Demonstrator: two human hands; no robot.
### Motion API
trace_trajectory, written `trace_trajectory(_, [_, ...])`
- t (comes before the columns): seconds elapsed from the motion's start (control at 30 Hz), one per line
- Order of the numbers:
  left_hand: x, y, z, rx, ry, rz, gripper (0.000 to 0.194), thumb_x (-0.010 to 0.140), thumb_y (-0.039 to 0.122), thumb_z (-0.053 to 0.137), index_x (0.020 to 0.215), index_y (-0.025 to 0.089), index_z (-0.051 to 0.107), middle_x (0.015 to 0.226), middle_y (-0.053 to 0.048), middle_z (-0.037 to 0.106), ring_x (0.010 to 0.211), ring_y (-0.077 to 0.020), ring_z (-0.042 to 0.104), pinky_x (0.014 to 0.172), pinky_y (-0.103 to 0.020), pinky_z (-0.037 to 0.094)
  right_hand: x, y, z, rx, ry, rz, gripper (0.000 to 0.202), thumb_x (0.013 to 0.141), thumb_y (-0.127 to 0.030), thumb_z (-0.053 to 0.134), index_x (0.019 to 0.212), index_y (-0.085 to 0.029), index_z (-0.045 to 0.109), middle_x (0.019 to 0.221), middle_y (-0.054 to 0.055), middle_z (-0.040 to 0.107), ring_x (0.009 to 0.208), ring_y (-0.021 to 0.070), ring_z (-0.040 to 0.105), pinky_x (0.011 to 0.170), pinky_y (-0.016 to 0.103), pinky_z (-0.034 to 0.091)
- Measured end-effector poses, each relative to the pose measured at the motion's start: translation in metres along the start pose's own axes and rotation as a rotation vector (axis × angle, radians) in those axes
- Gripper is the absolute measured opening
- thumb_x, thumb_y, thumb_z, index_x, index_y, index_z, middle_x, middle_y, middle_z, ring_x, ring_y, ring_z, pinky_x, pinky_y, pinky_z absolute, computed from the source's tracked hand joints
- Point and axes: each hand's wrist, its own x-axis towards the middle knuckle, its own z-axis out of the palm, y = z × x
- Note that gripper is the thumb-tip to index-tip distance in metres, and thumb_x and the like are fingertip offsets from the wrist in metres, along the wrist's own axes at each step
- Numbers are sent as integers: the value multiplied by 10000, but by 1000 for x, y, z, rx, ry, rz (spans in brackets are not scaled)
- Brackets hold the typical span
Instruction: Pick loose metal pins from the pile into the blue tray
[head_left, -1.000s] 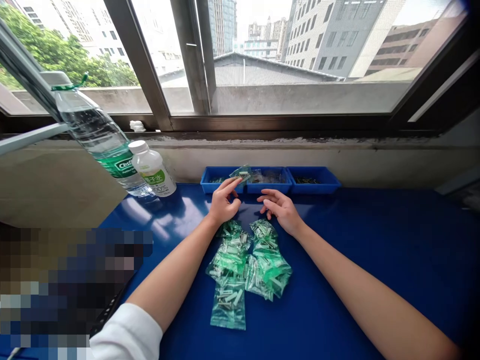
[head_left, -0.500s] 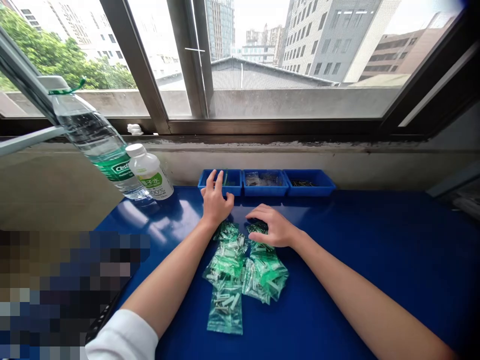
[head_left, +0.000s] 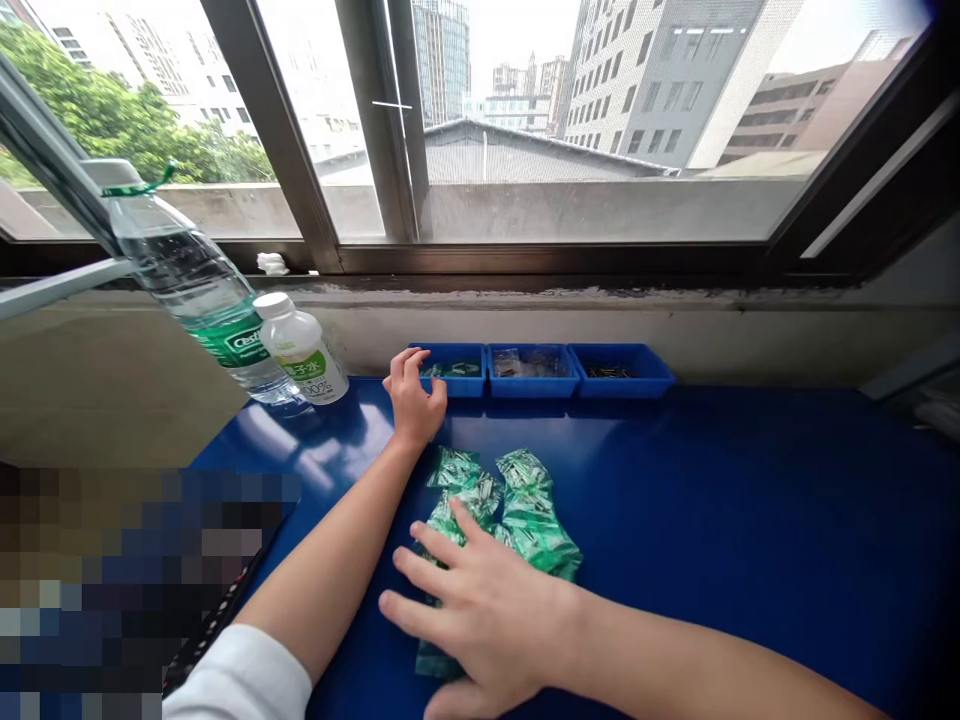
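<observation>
My left hand (head_left: 417, 400) is at the left corner of the left blue bin (head_left: 469, 388). Its curled fingers reach over the rim, with the thumb against the front wall. Green packets (head_left: 461, 370) show inside that bin. On the table, clear green plastic bags (head_left: 536, 510) of small white and metal pieces lie in two overlapping columns. Spread fingers mark my right hand (head_left: 487, 610) as open above the lower left column, covering part of it. Nothing shows in its grasp; whether it touches the bags I cannot tell.
Beside the left bin stand a middle bin (head_left: 532, 388) with clear packets and a right bin (head_left: 626, 388) with thin dark pieces. A large water bottle (head_left: 195, 280) and a small white bottle (head_left: 304, 350) stand at the left. Behind the blue table (head_left: 712, 550) is a window.
My left hand has shifted left from over the left bin to its corner. My right hand has moved from the top of the right column toward me and left, fingers spreading.
</observation>
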Motion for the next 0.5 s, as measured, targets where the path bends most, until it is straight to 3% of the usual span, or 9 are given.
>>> trace_trajectory(0.13, [-1, 1, 0, 16, -22, 11, 393, 723, 123, 528, 1111, 182, 551, 1206, -111, 558, 1086, -253, 570, 967, -379, 369, -1, 13, 3, -2, -41, 109, 699, 867, -652, 374, 1393, -197, 433, 1432, 186, 423, 1343, 403, 308, 1032, 710, 172])
trace_trajectory(0.33, [-1, 4, -1, -1, -4, 60, 377, 718, 107, 524, 1087, 171, 563, 1161, -103, 577, 978, -219, 593, 937, -369, 396, -9, 48, -3, -90, 8, 196, 679, 896, -621, 347, 1386, -163, 450, 1417, 181, 446, 1330, 392, 342, 1025, 701, 223])
trace_trajectory(0.5, [-3, 6, -2, -122, -108, 124, 240, 736, 105, 487, 930, 176, 608, 846, -31, 621, 724, -146, 564, 750, -279, 463, -19, 77, -9, -194, 79, 240, 535, 925, -491, 419, 1332, -158, 512, 1331, 164, 537, 1282, 340, 419, 1030, 611, 320])
